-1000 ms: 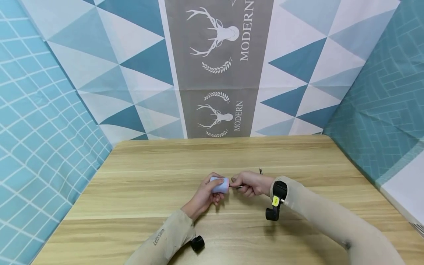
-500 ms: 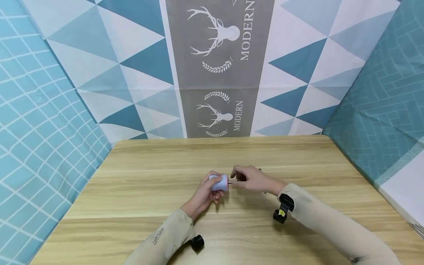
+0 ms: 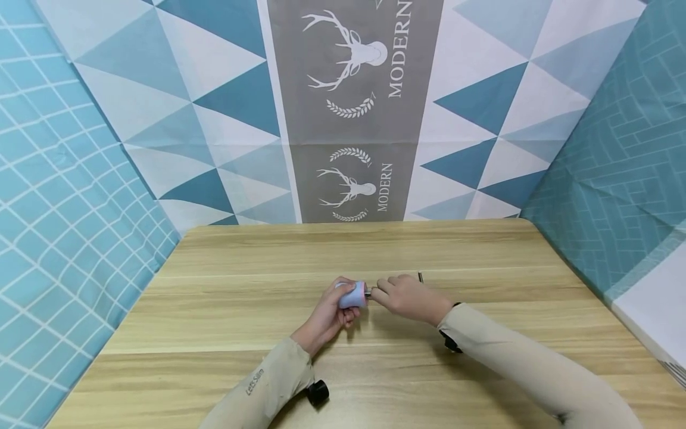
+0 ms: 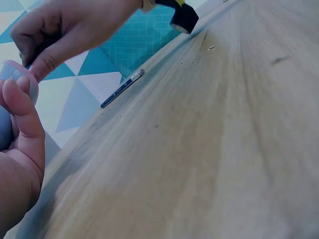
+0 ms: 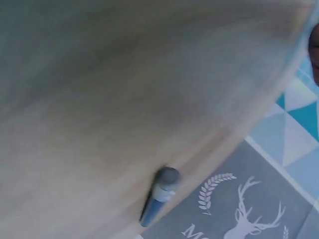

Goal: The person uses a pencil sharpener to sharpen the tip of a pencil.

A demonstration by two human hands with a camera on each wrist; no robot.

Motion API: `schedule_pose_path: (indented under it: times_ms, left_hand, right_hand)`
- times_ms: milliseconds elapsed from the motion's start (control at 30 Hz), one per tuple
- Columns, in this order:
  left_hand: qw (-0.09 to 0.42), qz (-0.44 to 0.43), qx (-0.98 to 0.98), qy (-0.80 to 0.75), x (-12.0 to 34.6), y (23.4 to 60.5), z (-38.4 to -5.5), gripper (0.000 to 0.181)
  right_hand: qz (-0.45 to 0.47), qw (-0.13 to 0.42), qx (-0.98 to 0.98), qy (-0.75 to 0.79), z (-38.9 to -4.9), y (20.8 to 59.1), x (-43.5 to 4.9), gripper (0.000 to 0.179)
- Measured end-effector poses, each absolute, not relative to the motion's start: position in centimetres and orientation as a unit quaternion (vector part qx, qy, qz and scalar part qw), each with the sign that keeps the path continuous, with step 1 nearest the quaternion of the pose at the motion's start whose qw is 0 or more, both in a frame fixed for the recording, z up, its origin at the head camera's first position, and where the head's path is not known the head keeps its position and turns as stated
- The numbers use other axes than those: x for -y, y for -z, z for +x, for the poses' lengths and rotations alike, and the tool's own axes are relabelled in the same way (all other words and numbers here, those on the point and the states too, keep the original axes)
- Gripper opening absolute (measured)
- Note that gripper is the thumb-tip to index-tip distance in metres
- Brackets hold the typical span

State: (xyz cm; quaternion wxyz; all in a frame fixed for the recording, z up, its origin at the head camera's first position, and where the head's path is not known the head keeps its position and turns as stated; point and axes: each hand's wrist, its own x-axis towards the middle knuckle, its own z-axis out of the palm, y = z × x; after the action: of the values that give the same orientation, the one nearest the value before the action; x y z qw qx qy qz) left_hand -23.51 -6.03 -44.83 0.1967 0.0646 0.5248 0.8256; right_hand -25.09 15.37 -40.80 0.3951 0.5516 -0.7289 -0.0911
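Note:
In the head view my left hand [image 3: 328, 316] grips a small light-blue cylinder [image 3: 351, 296] with a pink rim. It lies on its side, rim toward my right hand [image 3: 409, 300]. A short piece of a thin dark rod [image 3: 368, 292] shows between the rim and the right fingertips, which pinch it. Its kind cannot be told, nor how far it reaches into the cylinder. The left wrist view shows the pink rim [image 4: 34, 82] close by the right hand [image 4: 70, 32]. Only a sliver of the right hand [image 5: 314, 55] enters the right wrist view.
A pen [image 4: 122, 88] lies on the wooden table [image 3: 257, 256] behind the right hand, partly hidden in the head view. The right wrist view shows this pen [image 5: 159, 194] blurred. Patterned cloth walls [image 3: 225, 119] stand behind and beside the table; a white box-like object [image 3: 654, 310] is at right.
My right hand has turned over at the wrist, first back up with fingers extended, now with knuckles up and fingers curled at the rod. The left hand and cylinder have barely moved.

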Motion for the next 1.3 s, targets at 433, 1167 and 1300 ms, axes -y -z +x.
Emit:
schedule_pose_path:
  times_ms: [433,1167,1300]
  left_hand:
    - [0.2,0.061,-0.517,-0.83,6.0,44.7,-23.4,0.009]
    - [0.195,0.074,-0.533,-0.82,6.1,44.6,-23.5,0.007]
    - [0.195,0.073,-0.527,-0.824,6.2,44.7,-23.5,0.009]
  right_hand:
    - [0.262,-0.179,0.845,-0.43,-24.9,38.3,-13.2,0.035]
    - [0.495,0.132,0.848,-0.135,-24.2,38.0,-15.5,0.019]
    - [0.54,0.247,0.804,-0.032,-24.3,39.0,-15.4,0.017]
